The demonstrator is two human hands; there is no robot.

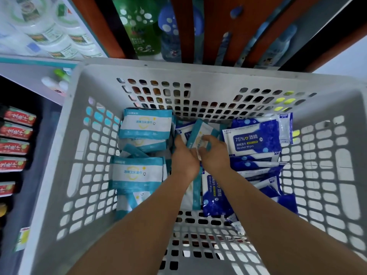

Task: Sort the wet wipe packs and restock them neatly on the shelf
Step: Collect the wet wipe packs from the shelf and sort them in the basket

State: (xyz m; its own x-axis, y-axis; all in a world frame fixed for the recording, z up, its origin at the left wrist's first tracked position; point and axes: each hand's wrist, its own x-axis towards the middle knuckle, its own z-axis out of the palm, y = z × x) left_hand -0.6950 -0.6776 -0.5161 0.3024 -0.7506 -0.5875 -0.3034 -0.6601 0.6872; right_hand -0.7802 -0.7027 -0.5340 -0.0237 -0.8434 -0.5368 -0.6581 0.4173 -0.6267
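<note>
A grey perforated basket [83, 175] holds wet wipe packs. Teal-and-white packs [146, 124] lie stacked on its left side. Dark blue alcohol wipe packs [256, 139] lie stacked on its right side. Both my hands reach down into the middle of the basket. My left hand [183, 155] and my right hand [214, 153] together grip one teal-and-white pack [198, 133] that stands tilted on edge between the two stacks. More packs lie partly hidden under my forearms.
Shelves surround the basket. Green and blue bottles [143, 32] stand on the shelf beyond it, white tubs [49, 36] at the upper left. Red-labelled packs [17, 132] line a lower shelf on the left.
</note>
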